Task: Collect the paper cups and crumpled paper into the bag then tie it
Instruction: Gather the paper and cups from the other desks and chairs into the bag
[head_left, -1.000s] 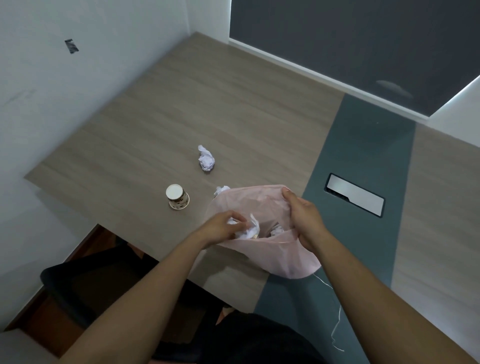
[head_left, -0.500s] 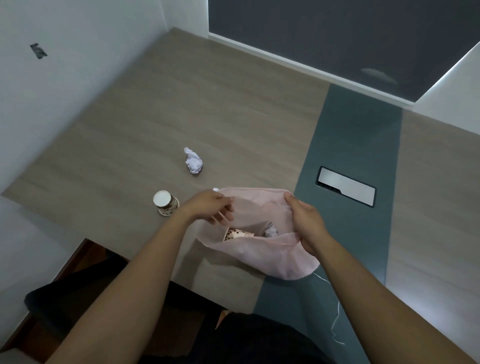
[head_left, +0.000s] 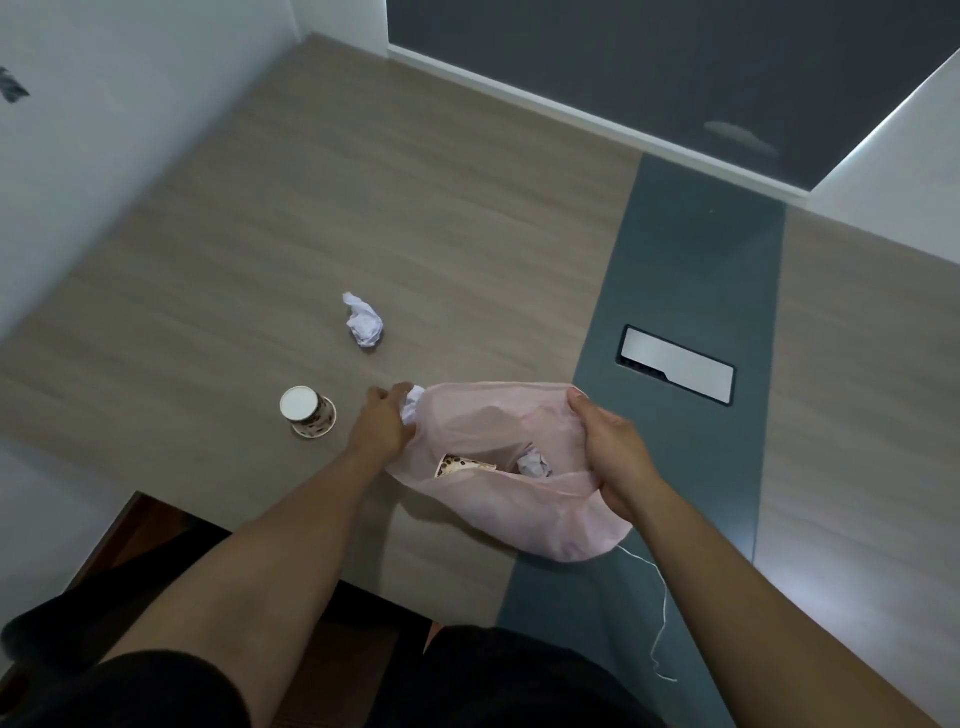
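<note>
A pink bag (head_left: 524, 519) lies open on the table (head_left: 426, 208) near its front edge. Inside it I see a patterned paper cup (head_left: 462, 464) and a ball of crumpled paper (head_left: 532, 464). My right hand (head_left: 615, 452) grips the bag's right rim and holds the mouth open. My left hand (head_left: 382, 423) is at the bag's left edge, with thumb and fingers closed around a small white crumpled paper (head_left: 413, 406). Another paper cup (head_left: 307, 411) stands upside down left of that hand. A further crumpled paper (head_left: 364, 325) lies beyond it.
The bag's thin white string (head_left: 661, 618) trails over the table's grey strip toward me. A metal cable hatch (head_left: 675, 364) sits in that strip to the right. A white wall borders the table on the left, and a dark chair (head_left: 62, 623) is below the front edge.
My left hand dropped a crumpled paper into the bag, came out, and moved left to the paper beside the bag's edge. The right hand kept hold of the rim.
</note>
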